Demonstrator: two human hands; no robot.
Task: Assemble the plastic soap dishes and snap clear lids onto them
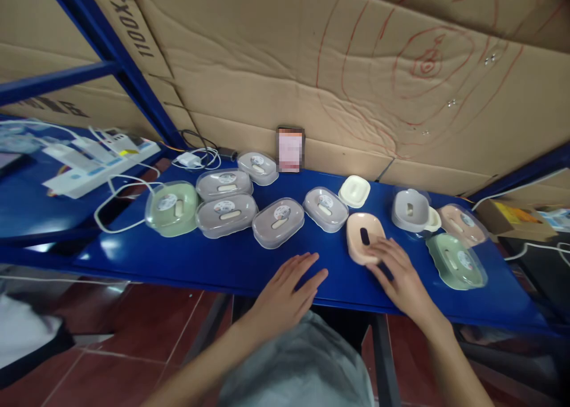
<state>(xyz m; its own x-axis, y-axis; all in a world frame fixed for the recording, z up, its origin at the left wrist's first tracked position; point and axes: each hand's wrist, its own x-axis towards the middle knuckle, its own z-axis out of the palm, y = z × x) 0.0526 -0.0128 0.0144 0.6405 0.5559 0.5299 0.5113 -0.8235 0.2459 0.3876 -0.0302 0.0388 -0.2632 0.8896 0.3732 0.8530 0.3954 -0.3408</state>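
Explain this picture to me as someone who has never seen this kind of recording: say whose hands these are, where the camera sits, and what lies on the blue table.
The one picture comes from a camera worn on a person's head, looking down at their own bare hands. The left hand rests flat and open on the blue metal table, holding nothing. The right hand touches the near edge of a peach plastic soap dish without a lid. Around them lie oval plastic soap boxes with clear lids, grey, green and pink. A white power strip lies far left.

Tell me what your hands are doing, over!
Left hand open, flat on blue table. Right hand open, fingers touching peach soap dish. Green lidded box close beside it.
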